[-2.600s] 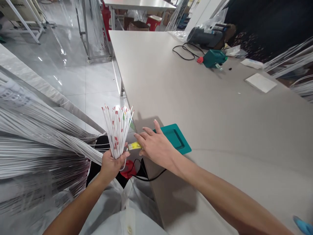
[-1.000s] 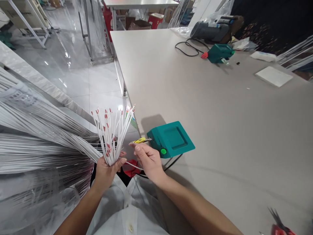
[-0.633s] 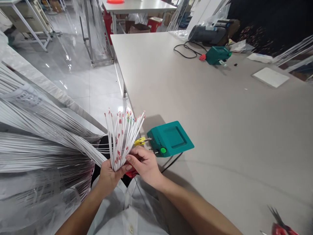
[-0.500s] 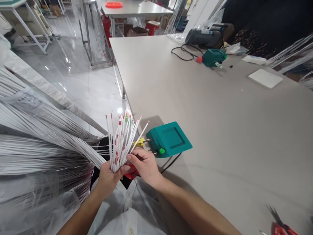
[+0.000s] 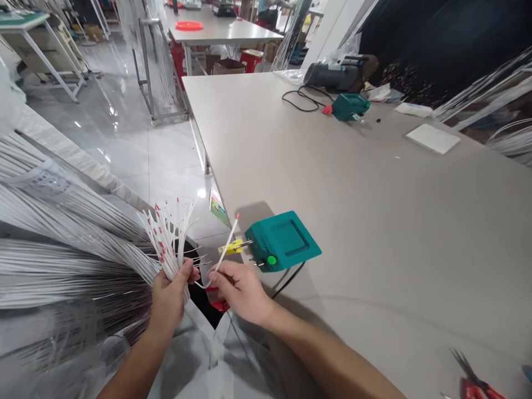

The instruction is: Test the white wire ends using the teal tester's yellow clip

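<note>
My left hand is closed around a bundle of thin white wires, many with red tips, fanning upward. Between thumb and fingers, my right hand pinches a single white wire with a red tip pointing up, apart from the bundle. Just beyond that hand, a green device with a round, bright green button sits at the table's left edge. A yellow clip is attached to a metal terminal on its left side. Part of a red object shows below my right hand.
Long bundles of white wires hang on a rack at my left. On the grey table lie red-handled scissors at lower right. A second green device, a dark cylindrical machine and a white pad are farther back.
My left hand has moved left with the bundle. One wire is now drawn away from the others in my right hand, which stays near the green device. The view has shifted slightly.
</note>
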Available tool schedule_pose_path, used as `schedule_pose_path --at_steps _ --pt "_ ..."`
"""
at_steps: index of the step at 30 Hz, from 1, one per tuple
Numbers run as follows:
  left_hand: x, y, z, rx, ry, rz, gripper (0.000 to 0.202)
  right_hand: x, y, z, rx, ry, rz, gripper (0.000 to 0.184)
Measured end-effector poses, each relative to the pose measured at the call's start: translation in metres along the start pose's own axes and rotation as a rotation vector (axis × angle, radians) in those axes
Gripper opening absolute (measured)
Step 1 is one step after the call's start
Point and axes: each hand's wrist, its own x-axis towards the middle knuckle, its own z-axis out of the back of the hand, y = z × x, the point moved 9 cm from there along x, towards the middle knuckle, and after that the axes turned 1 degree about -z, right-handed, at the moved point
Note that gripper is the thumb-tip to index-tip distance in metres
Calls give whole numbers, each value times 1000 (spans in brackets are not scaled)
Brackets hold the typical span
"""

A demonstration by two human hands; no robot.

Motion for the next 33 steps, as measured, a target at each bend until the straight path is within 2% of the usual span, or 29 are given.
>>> schedule_pose_path --at_steps 2,5,9,13,16,19,22,26,33 --pt "0 -11 -9 -39 53 -22 16 -3 0 -15 -220 116 23 24" --pt "-4 -21 -20 -26 150 -40 15 -7 -5 -29 -425 200 25 20" --pt "-9 -17 -28 36 215 -33 14 -9 -13 -42 -479 298 26 14" --pt "-8 -14 -26 54 184 -36 12 -8 -20 -48 -461 338 47 13" --pt "-6 -10 -19 102 122 -26 14 -7 -14 -39 -402 245 104 11" --pt "-6 -6 -11 163 65 -24 16 -4 3 -9 -199 -12 178 19" --pt "-8 -5 -11 225 65 -21 17 -3 10 18 -49 -224 166 17" --pt "-12 -8 -16 304 83 -27 15 2 8 23 18 -233 101 14" --pt "-12 -4 -18 356 75 -146 19 -1 1 19 -59 -284 65 12"
